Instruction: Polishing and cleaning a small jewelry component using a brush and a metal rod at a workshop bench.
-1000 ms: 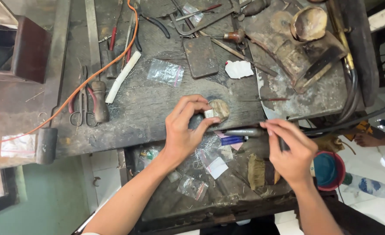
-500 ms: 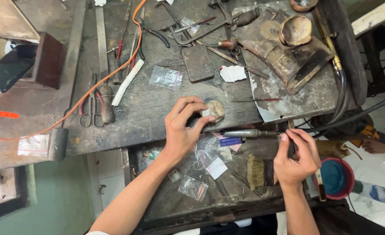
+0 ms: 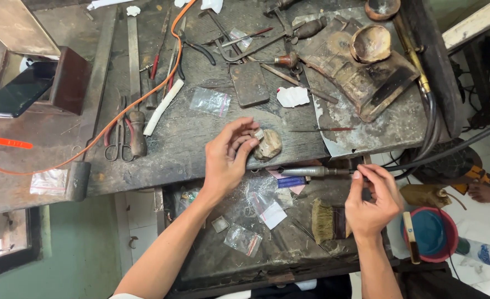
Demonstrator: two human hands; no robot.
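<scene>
- Pinching small pale piece (image 3: 258,134) with left hand (image 3: 231,160), thumb and fingertips pressed on it, held against stone lump (image 3: 269,145) at bench edge.
- Gripped rear end of metal handpiece (image 3: 317,171) with right hand (image 3: 373,200), thumb and forefinger closed on it near black hose (image 3: 449,149); other fingers loosely curled.
- Lay handpiece level just below bench edge, tip pointing toward lump but apart from it; no contact with piece seen.
- Judged work early: piece seated and steadied, tool in hand, tip not yet brought onto piece.
- Left to do, as judged: bring tip to piece and work it; could not tell any finish on piece, too small.
- Sat brush (image 3: 325,221) in lower tray (image 3: 200,260) near right hand, untouched, with small plastic bags (image 3: 244,239) beside it.
- Spread pliers (image 3: 192,44), scissors (image 3: 117,141), orange cable (image 3: 128,111), dark block (image 3: 249,83) over bench top, well apart from both hands.
- Stood red bucket (image 3: 436,232) on floor at right.
</scene>
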